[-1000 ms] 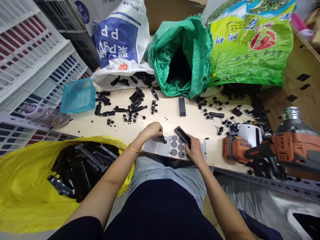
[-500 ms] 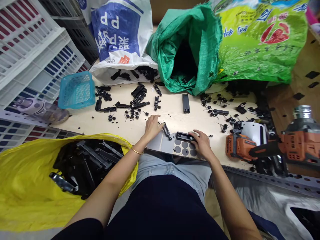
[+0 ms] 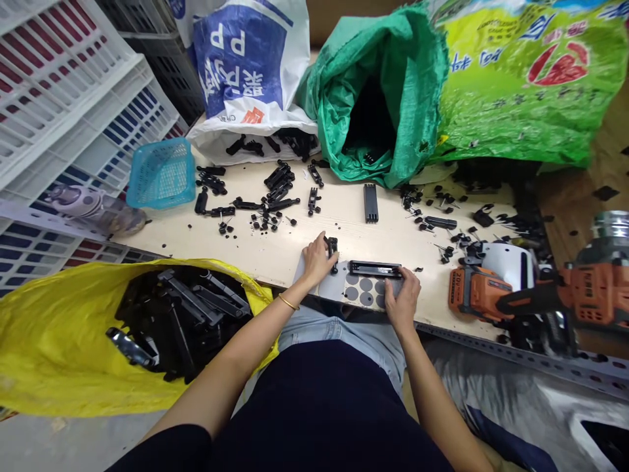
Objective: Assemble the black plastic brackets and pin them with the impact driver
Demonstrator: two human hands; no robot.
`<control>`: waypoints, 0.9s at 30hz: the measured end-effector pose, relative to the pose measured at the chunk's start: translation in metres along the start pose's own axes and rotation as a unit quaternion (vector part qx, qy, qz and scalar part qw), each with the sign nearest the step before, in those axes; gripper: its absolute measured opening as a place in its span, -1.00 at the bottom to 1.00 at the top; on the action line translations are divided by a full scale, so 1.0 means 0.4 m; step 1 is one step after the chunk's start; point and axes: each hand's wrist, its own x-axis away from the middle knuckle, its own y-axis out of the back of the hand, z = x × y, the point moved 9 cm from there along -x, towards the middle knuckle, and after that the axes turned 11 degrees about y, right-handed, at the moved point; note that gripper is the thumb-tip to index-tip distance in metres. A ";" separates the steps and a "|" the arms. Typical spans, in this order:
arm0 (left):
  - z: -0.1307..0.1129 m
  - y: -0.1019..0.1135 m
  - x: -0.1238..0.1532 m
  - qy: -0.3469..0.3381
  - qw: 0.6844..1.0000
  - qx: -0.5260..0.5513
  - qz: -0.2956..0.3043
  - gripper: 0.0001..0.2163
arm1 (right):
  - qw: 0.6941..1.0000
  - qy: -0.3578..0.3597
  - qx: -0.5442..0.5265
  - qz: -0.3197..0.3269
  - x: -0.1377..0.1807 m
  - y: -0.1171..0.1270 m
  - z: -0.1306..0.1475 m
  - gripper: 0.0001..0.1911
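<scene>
My left hand (image 3: 318, 257) has its fingers closed on a small black plastic link with knobbed ends (image 3: 333, 254), standing over a grey sheet (image 3: 324, 282) at the table's front edge. To the right, a long black plastic housing with an open channel (image 3: 374, 269) lies crosswise on the sheet, above printed grey circles (image 3: 366, 298). My right hand (image 3: 403, 295) grips the right end of this housing between thumb and fingers. Farther back on the table, a ribbed black block (image 3: 371, 203) and another black link (image 3: 313, 200) lie apart from both hands.
Loose black parts (image 3: 278, 187) and small knobs with metal pins (image 3: 445, 252) are scattered around. An orange cordless tool (image 3: 472, 288) lies at right. Behind stand a white sack (image 3: 246, 65), green sack (image 3: 334, 85) and blue basket (image 3: 162, 174). At left is a yellow bag (image 3: 44, 341) of black parts.
My left hand has moved right and turned the black link more upright. The housing now lies straighter, and my right hand has shifted to its right end, thumb below. The view has shifted slightly.
</scene>
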 end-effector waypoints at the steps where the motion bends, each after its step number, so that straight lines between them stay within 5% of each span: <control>1: -0.001 -0.004 -0.003 0.000 1.000 0.013 -0.002 -0.41 | 1.000 -0.006 0.001 -0.004 0.000 -0.002 -0.004 -0.55; 8: -0.022 -0.031 0.019 -0.030 0.976 0.218 -0.012 -0.43 | 1.000 -0.028 0.009 -0.003 -0.016 -0.018 -0.014 -0.58; 10: -0.024 -0.055 0.027 -0.013 0.936 0.347 0.051 -0.51 | 1.000 -0.030 0.006 -0.003 -0.013 -0.015 -0.015 -0.58; 15: -0.029 -0.118 0.058 0.134 0.777 0.554 0.267 -0.64 | 0.999 -0.032 -0.024 -0.037 -0.018 0.017 -0.003 -0.63; 19: -0.054 -0.103 0.093 0.163 0.730 0.568 0.344 -0.63 | 0.987 -0.089 -0.119 -0.066 -0.070 0.037 0.021 -0.65; 24: -0.082 -0.080 0.139 0.142 0.724 0.549 0.393 -0.58 | 0.862 -0.210 -0.455 0.078 -0.134 -0.060 0.097 -0.66; 27: -0.088 -0.078 0.171 0.130 0.719 0.513 0.450 -0.58 | 0.835 -0.215 -0.499 0.081 -0.144 -0.050 0.129 -0.70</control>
